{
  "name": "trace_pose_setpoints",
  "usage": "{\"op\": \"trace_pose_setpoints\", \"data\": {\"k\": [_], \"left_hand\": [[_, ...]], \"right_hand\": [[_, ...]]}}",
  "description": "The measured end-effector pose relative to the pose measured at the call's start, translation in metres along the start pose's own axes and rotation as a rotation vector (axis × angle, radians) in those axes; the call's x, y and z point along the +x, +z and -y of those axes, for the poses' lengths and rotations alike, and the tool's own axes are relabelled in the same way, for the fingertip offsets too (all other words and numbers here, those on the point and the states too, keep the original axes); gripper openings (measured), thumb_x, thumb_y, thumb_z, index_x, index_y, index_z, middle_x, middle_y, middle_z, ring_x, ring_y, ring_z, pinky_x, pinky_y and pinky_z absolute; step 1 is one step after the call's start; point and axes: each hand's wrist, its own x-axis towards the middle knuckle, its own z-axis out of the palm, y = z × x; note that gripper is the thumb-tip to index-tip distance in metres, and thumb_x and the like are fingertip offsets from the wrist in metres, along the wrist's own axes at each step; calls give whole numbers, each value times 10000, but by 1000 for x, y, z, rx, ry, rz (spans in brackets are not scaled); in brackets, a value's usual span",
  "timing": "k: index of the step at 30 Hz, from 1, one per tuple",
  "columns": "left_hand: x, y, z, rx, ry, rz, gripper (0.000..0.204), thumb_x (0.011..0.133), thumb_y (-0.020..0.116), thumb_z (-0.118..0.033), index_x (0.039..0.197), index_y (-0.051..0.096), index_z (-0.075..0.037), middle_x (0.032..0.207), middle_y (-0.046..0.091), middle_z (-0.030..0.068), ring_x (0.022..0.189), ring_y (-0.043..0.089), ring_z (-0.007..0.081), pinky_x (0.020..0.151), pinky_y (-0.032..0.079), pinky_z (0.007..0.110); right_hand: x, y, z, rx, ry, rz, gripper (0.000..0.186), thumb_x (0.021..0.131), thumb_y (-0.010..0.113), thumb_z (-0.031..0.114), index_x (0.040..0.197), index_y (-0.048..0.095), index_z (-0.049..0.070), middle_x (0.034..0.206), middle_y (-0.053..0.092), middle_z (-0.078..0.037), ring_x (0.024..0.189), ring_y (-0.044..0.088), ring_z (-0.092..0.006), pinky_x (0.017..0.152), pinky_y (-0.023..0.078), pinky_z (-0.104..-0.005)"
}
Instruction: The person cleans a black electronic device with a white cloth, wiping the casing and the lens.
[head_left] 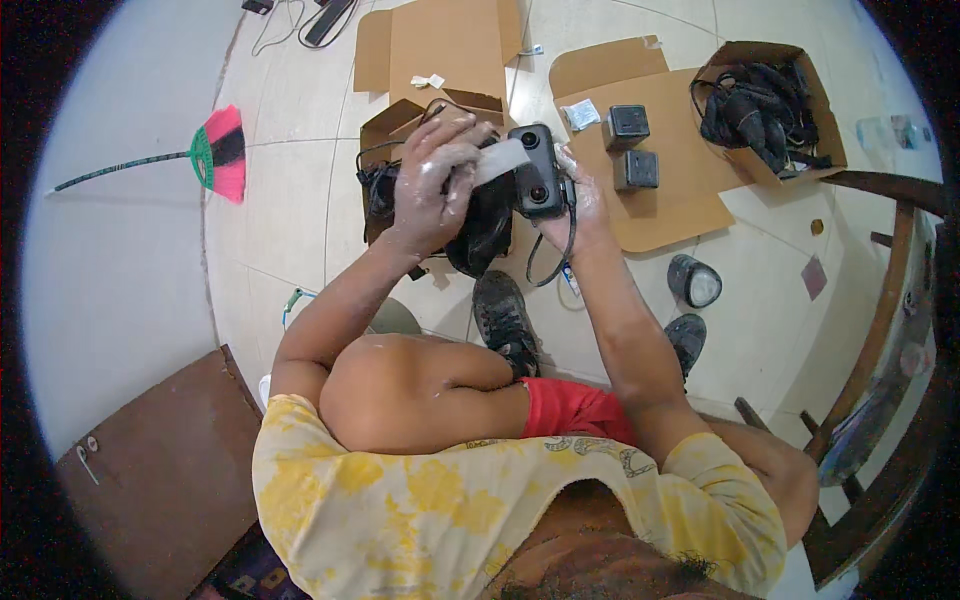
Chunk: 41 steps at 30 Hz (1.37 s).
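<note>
My right hand (588,200), dusted with white powder, is wrapped round a dark handheld camera (537,168) with two round lenses on its upper face. A black cable (571,225) loops down from the camera's side. My left hand (437,180), also powdery white, pinches a whitish, translucent strip (503,160) whose far end reaches the camera's left edge; I cannot tell whether they touch. Under both hands lies a black plastic bag (487,225), partly hidden, in an open cardboard box (385,125) with black cords.
Right of my hands, flattened cardboard (690,205) carries two black cube-shaped boxes (628,122) and a white packet (581,114). Beyond is a box of black straps (765,115). A cup of white powder (697,283) stands near my feet. A pink broom (222,155) is left; a wooden frame (875,330) is right.
</note>
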Motion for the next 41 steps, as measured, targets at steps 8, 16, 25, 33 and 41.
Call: {"op": "trace_pose_setpoints", "data": {"k": [8, 16, 25, 33, 41], "left_hand": [[-4, 12, 12, -70, -26, -198, 181, 815, 623, 40, 972, 641, -49, 1101, 695, 134, 1048, 644, 320, 932, 498, 434], [-35, 14, -6, -69, 242, 184, 217, 794, 651, 15, 986, 613, -79, 1211, 670, 132, 1201, 598, 300, 1009, 445, 472], [-39, 14, -9, -69, 332, 268, 201, 812, 652, -30, 1008, 613, -54, 1260, 637, 156, 1204, 586, 322, 1013, 451, 490], [-38, 10, -6, -93, 379, 285, 179, 789, 655, 19, 949, 609, -47, 1219, 655, 168, 1176, 609, 333, 986, 477, 491], [-35, 16, -15, -137, 336, 338, 314, 781, 717, -74, 1074, 603, -84, 1317, 599, 169, 1241, 558, 322, 1049, 436, 497]], "right_hand": [[-8, 8, 0, 1, 50, 103, 392, 954, 535, 182, 1336, 525, 95, 1201, 645, -109, 1091, 634, -239, 934, 532, -404], [-10, 9, 4, -50, 94, 149, 396, 987, 462, 222, 1353, 498, 73, 1247, 619, -147, 1077, 645, -268, 938, 537, -418], [-10, 7, 6, -122, 22, 330, 399, 999, 464, 243, 1349, 484, 51, 1273, 606, -161, 1084, 649, -261, 945, 539, -413], [-15, 16, 5, -137, 35, 262, 446, 975, 503, 228, 1384, 450, 56, 1286, 593, -165, 1143, 618, -269, 981, 516, -403], [-13, 16, 6, -293, 21, 303, 459, 976, 491, 217, 1403, 424, 65, 1293, 584, -165, 1135, 618, -284, 967, 523, -388]]}}
